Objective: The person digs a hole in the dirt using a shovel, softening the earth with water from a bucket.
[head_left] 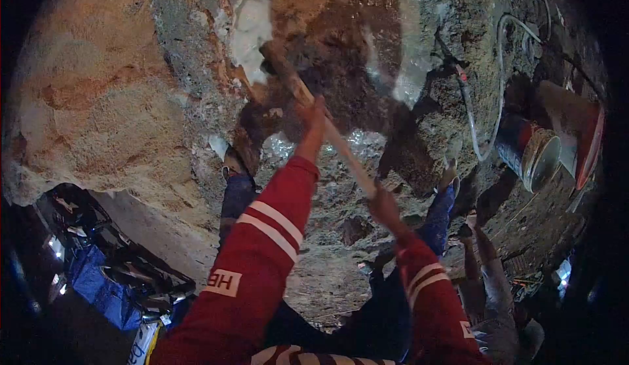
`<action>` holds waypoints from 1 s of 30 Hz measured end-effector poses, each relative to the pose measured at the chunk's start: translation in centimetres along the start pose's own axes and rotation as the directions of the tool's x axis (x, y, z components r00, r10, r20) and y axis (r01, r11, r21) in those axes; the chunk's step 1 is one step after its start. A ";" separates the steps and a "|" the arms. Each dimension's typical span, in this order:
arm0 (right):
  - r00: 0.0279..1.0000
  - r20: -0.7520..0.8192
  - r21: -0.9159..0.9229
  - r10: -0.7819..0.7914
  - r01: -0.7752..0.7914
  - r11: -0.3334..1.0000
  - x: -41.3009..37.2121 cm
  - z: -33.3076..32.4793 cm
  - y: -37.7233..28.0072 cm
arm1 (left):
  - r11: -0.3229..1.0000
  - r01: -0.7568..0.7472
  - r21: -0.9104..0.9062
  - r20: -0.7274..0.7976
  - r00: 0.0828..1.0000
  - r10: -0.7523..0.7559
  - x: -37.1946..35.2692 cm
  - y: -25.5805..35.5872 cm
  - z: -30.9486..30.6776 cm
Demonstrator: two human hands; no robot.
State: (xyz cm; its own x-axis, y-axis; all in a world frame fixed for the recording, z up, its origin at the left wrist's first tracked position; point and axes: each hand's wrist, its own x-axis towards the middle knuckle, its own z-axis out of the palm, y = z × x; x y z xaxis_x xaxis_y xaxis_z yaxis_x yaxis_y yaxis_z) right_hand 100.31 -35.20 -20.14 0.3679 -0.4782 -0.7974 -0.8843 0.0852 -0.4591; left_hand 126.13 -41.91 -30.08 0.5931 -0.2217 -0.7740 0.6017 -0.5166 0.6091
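Observation:
A long wooden handle [341,143] runs diagonally from the upper left to the lower right. Around its upper part my left hand [312,117] is closed, and my right hand [385,209] grips its lower end. The dark head [270,54] of the tool lies over the edge of a dark, wet patch of soil [327,57], beside a pale wet strip [252,31]. What kind of head it is cannot be made out.
A large earth mound [98,96] rises at left. At right lie a bucket [540,158], a reddish container [590,145] and a pale hose [501,70]. Another person's legs [495,280] are at lower right. Blue sheeting [98,286] lies lower left.

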 end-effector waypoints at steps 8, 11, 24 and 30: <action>0.994 -0.043 0.222 -0.105 0.112 0.969 -0.7 16.6 -8.3 | 0.823 -0.150 0.548 -0.095 0.966 0.239 8.8 0.6 -10.7; 0.997 0.075 0.168 -0.014 0.001 0.986 -2.9 15.0 -9.9 | 0.623 -0.098 0.776 -0.102 0.955 0.278 4.9 -0.5 -13.0; 0.982 0.099 -0.081 0.163 -0.155 0.985 -13.9 10.5 -3.1 | 0.864 0.237 0.443 -0.217 0.964 -0.153 -6.0 -13.5 -12.1; 0.972 0.077 0.027 0.220 -0.223 0.974 -13.2 13.0 0.7 | 0.886 0.041 0.462 -0.109 0.994 0.011 -8.2 -7.1 -9.7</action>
State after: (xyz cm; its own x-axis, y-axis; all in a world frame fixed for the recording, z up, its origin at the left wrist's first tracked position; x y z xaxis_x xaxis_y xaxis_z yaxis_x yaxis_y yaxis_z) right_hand 98.57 -17.49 -15.04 0.1851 -0.3787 -0.9068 -0.9359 0.2135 -0.2802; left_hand 122.20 -28.37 -26.36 0.6545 -0.1362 -0.7437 0.3100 -0.8488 0.4283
